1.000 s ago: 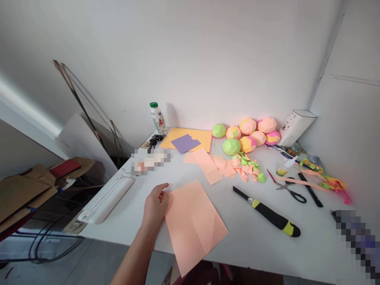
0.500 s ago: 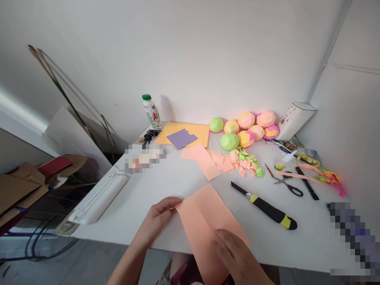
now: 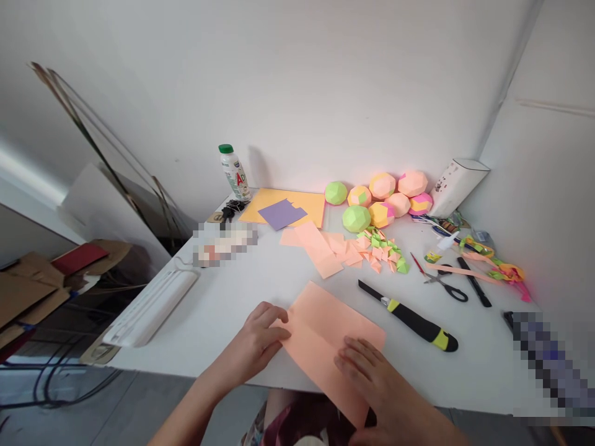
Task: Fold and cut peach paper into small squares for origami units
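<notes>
A peach-coloured paper sheet [image 3: 316, 328] lies at an angle near the table's front, its lower corner reaching past the edge. A faint crease runs across it. At its left corner my left hand [image 3: 260, 337] is closed, curled fingers gripping the paper. My right hand [image 3: 367, 371] rests on the lower right part, fingers stretched out and flat. To the right of the sheet lies a black and yellow-green utility knife [image 3: 413, 319], blade extended. Behind it are cut peach paper pieces [image 3: 316, 248] and a pile of small folded green and peach bits [image 3: 383, 251].
Several faceted paper balls [image 3: 356, 218] sit by the wall. A purple paper [image 3: 281, 214] lies on yellow sheets [image 3: 260, 201], beside a green-capped bottle [image 3: 233, 173]. Scissors [image 3: 449, 287], a glue bottle [image 3: 441, 248] and a black cutter [image 3: 474, 283] lie right; a white device [image 3: 151, 310], left.
The sheet has turned, its top corner moving left. My right hand has shifted slightly right and flattened on it; my left hand has moved a little inward over the corner.
</notes>
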Demonstrator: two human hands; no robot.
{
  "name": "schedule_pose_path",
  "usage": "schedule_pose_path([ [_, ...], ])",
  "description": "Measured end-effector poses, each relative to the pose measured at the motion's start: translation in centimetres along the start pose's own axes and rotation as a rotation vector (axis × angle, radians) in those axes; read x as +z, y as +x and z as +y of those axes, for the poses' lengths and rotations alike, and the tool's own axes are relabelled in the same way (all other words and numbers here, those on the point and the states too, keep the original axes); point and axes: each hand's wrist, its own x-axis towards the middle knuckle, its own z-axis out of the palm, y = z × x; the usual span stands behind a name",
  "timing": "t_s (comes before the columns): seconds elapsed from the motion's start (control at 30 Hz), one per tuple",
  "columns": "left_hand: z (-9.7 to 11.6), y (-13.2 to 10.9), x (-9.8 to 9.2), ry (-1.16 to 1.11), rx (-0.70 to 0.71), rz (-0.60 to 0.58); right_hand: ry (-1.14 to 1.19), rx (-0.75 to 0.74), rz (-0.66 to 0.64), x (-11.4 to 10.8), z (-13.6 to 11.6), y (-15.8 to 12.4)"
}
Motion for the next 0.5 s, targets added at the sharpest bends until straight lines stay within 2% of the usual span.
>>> schedule_pose_path([
  [0.07, 0.2, 0.3, -0.1, -0.062, -0.007, -0.001, 0.026, 0.055, 0.010, -0.3, -0.3, -0.2],
  [0.13, 0.3, 0.7, -0.1, -0.188, -0.081, -0.006, 0.073, 0.115, 0.031, -1.0, -0.4, -0.3],
  [0.23, 0.0, 1.4, 0.5, -0.341, -0.352, 0.016, 0.182, 0.245, 0.089, -2.2, 0.2, -0.1],
  [0.33, -1.0, 2.5, 1.8, -0.352, -0.546, 0.131, 0.271, 0.425, 0.223, -2.3, 2.0, 0.7],
  [0.5, -2.4, 3.2, 3.6, -0.301, -0.527, 0.266, 0.197, 0.556, 0.375, 0.0, 4.9, 1.8],
])
